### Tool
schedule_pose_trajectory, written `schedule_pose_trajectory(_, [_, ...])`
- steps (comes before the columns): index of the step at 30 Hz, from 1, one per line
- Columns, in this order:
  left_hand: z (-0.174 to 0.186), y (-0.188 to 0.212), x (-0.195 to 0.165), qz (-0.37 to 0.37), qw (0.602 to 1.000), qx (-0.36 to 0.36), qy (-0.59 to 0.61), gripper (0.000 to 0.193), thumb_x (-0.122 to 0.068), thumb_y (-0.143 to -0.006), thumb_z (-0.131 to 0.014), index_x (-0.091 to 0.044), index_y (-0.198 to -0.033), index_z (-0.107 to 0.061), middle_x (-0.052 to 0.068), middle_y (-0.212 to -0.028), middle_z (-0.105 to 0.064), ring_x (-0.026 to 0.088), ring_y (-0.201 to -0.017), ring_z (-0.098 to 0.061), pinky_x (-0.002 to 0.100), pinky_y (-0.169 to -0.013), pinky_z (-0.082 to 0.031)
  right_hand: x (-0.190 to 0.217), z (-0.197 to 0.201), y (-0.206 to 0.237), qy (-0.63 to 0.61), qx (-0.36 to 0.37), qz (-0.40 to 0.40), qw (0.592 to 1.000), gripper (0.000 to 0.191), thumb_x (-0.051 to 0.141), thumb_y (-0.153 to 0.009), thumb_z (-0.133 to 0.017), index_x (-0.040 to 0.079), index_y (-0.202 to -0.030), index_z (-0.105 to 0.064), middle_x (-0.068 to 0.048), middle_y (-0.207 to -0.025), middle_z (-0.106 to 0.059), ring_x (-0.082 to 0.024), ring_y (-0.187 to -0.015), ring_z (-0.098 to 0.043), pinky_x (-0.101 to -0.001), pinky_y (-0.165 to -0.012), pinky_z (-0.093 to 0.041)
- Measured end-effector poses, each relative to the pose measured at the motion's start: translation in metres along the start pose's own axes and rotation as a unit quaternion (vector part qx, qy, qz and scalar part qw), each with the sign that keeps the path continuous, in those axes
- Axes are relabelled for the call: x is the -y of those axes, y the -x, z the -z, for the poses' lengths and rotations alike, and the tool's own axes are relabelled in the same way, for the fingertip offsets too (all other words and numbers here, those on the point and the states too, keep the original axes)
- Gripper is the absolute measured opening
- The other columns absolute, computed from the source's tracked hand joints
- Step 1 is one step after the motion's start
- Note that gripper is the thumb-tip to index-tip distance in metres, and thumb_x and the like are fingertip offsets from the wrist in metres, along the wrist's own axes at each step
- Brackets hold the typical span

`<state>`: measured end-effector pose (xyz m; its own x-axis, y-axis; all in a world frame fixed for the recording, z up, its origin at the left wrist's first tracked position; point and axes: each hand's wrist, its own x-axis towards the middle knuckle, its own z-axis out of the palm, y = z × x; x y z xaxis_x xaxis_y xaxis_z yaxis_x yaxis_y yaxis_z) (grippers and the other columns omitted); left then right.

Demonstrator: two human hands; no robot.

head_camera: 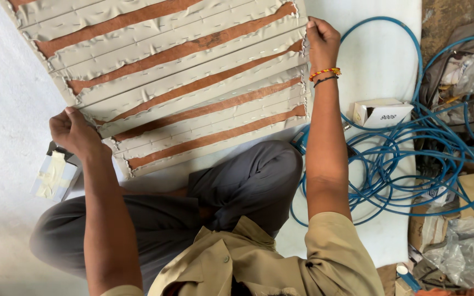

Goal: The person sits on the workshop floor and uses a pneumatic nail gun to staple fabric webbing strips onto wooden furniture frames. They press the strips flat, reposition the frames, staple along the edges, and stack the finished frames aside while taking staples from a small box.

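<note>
A large panel (182, 71) of brown board strips wrapped in stapled beige fabric lies tilted on the white surface in front of me. My left hand (72, 131) grips its lower left edge. My right hand (321, 41), with red-yellow and black thread bands at the wrist, holds its right edge near the top. I sit cross-legged in grey trousers (237, 186) and a tan shirt, with the panel's near edge above my knees.
Coils of blue hose (407, 148) lie to the right around a small white cardboard box (382, 113). A taped grey object (56, 175) sits by my left wrist. Plastic bags, cartons and clutter (467, 246) fill the right edge.
</note>
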<state>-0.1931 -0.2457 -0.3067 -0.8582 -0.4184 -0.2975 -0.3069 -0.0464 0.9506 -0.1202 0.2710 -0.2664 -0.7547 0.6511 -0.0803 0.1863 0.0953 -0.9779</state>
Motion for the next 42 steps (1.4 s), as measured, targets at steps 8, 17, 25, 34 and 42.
schedule_pose_trajectory(8, [0.0,-0.009,-0.001,0.016,0.997,-0.029,-0.066,0.022,-0.016,-0.103,-0.069,-0.007,-0.084,-0.061,-0.002,-0.077,-0.061,0.007,-0.069,-0.049,0.026,-0.064,-0.045,-0.008,-0.006,-0.009,0.082,-0.008,0.07,0.994,0.016,0.013,-0.103,-0.073,-0.003,-0.105,-0.078,0.005,-0.088,-0.069,-0.004,-0.08,-0.055,-0.0227,-0.074,-0.049])
schedule_pose_trajectory(17, [0.004,-0.013,-0.009,0.081,0.996,-0.004,0.021,0.016,-0.015,-0.099,-0.071,-0.006,-0.086,-0.066,-0.003,-0.079,-0.062,0.007,-0.074,-0.05,0.025,-0.069,-0.044,0.005,-0.024,-0.003,0.086,-0.008,0.083,0.993,0.011,0.007,-0.103,-0.075,-0.004,-0.103,-0.078,0.005,-0.083,-0.063,-0.005,-0.073,-0.048,-0.0224,-0.064,-0.039])
schedule_pose_trajectory(25, [0.004,-0.01,-0.024,0.11,0.992,0.012,0.057,0.018,-0.021,-0.099,-0.071,-0.004,-0.094,-0.067,-0.002,-0.084,-0.065,0.006,-0.075,-0.051,0.024,-0.068,-0.044,0.023,-0.04,0.008,0.039,-0.015,0.044,0.998,0.015,0.009,-0.104,-0.075,-0.004,-0.098,-0.076,0.004,-0.082,-0.065,-0.004,-0.07,-0.045,-0.0223,-0.062,-0.038])
schedule_pose_trajectory(34, [0.015,-0.001,-0.021,0.09,0.996,0.005,-0.023,0.028,-0.027,-0.102,-0.071,0.001,-0.095,-0.071,0.002,-0.08,-0.062,0.009,-0.072,-0.048,0.027,-0.064,-0.041,0.014,-0.017,0.023,0.09,-0.053,0.024,0.994,0.016,0.015,-0.1,-0.075,-0.001,-0.104,-0.08,0.0,-0.09,-0.073,-0.006,-0.08,-0.06,-0.0227,-0.073,-0.05])
schedule_pose_trajectory(42, [0.02,0.01,-0.026,0.053,0.995,0.07,-0.038,0.026,-0.013,-0.099,-0.072,0.004,-0.117,-0.064,0.007,-0.103,-0.074,0.012,-0.092,-0.07,0.027,-0.08,-0.057,0.004,-0.009,0.045,0.044,-0.079,-0.052,0.995,0.017,0.013,-0.099,-0.07,0.0,-0.109,-0.076,-0.001,-0.091,-0.073,-0.006,-0.074,-0.057,-0.0233,-0.067,-0.048])
